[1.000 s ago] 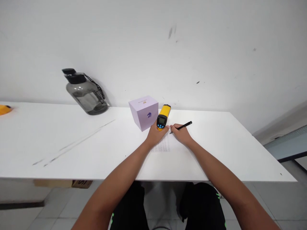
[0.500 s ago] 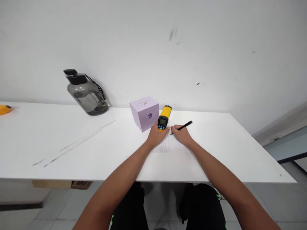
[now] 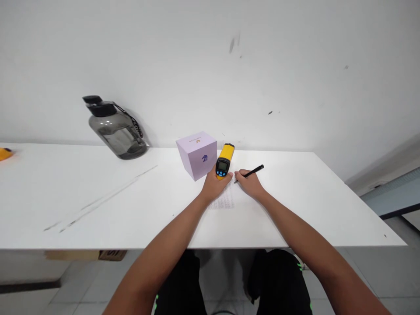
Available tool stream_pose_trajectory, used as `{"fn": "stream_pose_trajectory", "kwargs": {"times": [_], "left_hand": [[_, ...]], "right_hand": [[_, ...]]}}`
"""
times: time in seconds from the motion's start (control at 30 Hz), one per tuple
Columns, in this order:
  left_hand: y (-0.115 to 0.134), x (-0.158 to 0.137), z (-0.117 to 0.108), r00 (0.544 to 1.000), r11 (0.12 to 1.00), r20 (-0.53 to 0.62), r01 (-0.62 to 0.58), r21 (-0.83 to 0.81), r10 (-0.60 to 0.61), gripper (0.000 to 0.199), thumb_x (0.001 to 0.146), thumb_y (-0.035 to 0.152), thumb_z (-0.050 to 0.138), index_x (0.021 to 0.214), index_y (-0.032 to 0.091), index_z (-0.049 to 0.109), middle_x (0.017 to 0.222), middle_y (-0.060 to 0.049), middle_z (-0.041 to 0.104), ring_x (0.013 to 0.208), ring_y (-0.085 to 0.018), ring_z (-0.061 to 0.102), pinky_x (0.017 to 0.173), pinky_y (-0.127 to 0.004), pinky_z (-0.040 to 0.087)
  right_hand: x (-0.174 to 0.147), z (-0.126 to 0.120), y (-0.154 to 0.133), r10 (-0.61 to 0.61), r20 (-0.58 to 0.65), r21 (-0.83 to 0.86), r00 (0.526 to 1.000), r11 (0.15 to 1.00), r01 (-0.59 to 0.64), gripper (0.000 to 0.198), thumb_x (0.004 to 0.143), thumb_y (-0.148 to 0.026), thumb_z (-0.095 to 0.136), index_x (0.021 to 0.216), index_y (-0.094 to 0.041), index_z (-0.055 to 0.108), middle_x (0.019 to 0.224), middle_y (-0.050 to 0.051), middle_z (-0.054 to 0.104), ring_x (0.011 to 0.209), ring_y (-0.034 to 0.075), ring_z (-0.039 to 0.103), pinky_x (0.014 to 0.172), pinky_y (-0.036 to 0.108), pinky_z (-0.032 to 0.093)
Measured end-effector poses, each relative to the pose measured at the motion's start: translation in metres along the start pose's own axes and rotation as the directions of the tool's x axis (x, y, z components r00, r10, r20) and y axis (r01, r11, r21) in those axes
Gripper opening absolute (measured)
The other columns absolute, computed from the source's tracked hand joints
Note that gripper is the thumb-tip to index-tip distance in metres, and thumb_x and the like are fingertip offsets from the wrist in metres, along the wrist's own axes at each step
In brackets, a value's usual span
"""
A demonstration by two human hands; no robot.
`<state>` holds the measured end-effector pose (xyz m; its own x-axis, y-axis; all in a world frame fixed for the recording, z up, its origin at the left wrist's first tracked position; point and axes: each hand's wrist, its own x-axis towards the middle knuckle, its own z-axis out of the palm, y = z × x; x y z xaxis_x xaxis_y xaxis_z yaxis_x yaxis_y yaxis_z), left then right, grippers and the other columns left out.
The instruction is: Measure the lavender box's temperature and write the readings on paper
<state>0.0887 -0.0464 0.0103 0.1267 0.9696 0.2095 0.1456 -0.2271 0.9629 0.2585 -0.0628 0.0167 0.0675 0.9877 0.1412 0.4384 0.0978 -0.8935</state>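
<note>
One yellow-and-black plastic meter (image 3: 224,161), probably rigid, sits gripped in the left hand (image 3: 212,186) just right of the lilac cubic cardboard carton (image 3: 201,161); farther from that carton, the right hand (image 3: 251,183) pinches a slim black pen (image 3: 257,169), likely light, best held near its tip.

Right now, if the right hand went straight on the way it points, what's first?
Likely the left hand, at its thumb, which is nearest the right hand; the yellow meter it holds sits just beyond. Depth is unclear from this one view.
</note>
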Motion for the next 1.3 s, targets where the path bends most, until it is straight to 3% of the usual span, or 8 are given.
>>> {"fn": "stream_pose_trajectory", "kwargs": {"times": [0.47,0.7,0.93,1.03,1.17,1.3], "left_hand": [[0.005,-0.002,0.000,1.000,0.999,0.004,-0.004,-0.032,0.005,0.030,0.078,0.042,0.078,0.096,0.022,0.063,0.082,0.001,0.060,0.078,-0.017,0.056,0.077,-0.033,0.045],[0.004,-0.001,0.001,1.000,0.999,-0.016,-0.019,-0.032,0.019,0.028,0.077,0.040,0.079,0.087,0.022,0.060,0.076,0.002,0.057,0.074,-0.016,0.054,0.075,-0.032,0.044],[-0.001,0.001,0.001,1.000,0.999,-0.006,0.009,-0.037,-0.009,0.034,0.081,0.045,0.078,0.103,0.023,0.064,0.084,0.001,0.061,0.078,-0.016,0.057,0.078,-0.033,0.048],[-0.002,0.000,0.001,1.000,0.998,-0.007,0.012,-0.069,-0.013,0.039,0.080,0.048,0.079,0.107,0.023,0.064,0.088,0.000,0.062,0.083,-0.017,0.060,0.082,-0.034,0.050],[-0.004,-0.001,0.000,1.000,0.999,-0.016,0.016,-0.051,-0.017,0.040,0.080,0.053,0.079,0.101,0.024,0.062,0.088,0.000,0.063,0.084,-0.018,0.061,0.083,-0.035,0.050],[-0.007,-0.001,-0.001,1.000,0.999,0.007,0.004,-0.034,-0.004,0.040,0.084,0.053,0.076,0.106,0.024,0.059,0.092,-0.001,0.064,0.085,-0.018,0.062,0.083,-0.035,0.050]], "right_hand": [[-0.001,0.000,-0.001,-0.006,-0.026,-0.007,1.000,1.000,0.005,0.037,0.081,-0.053,0.052,0.058,-0.024,0.046,0.058,-0.002,0.046,0.064,0.017,0.044,0.063,0.032,0.037],[0.000,-0.002,-0.001,-0.008,0.034,0.010,0.999,1.000,0.008,0.038,0.079,-0.054,0.054,0.056,-0.024,0.048,0.058,-0.002,0.048,0.065,0.017,0.047,0.062,0.031,0.039],[0.001,-0.003,0.002,0.006,-0.091,0.060,0.996,0.998,-0.001,0.046,0.087,-0.064,0.052,0.069,-0.022,0.061,0.068,0.002,0.062,0.074,0.021,0.058,0.070,0.033,0.045],[-0.001,-0.004,0.004,-0.053,-0.134,-0.050,0.990,0.998,0.047,0.047,0.091,-0.067,0.053,0.081,-0.023,0.067,0.081,0.004,0.070,0.082,0.023,0.063,0.074,0.033,0.048],[-0.002,-0.007,0.012,-0.236,-0.103,-0.322,0.966,0.927,0.192,0.033,0.097,-0.048,0.051,0.101,-0.023,0.072,0.102,0.009,0.074,0.091,0.025,0.068,0.079,0.035,0.050],[0.002,-0.009,0.021,-0.170,-0.133,-0.514,0.976,0.854,0.079,0.038,0.098,-0.027,0.044,0.127,-0.022,0.069,0.121,0.013,0.073,0.104,0.029,0.069,0.082,0.038,0.052]]}}
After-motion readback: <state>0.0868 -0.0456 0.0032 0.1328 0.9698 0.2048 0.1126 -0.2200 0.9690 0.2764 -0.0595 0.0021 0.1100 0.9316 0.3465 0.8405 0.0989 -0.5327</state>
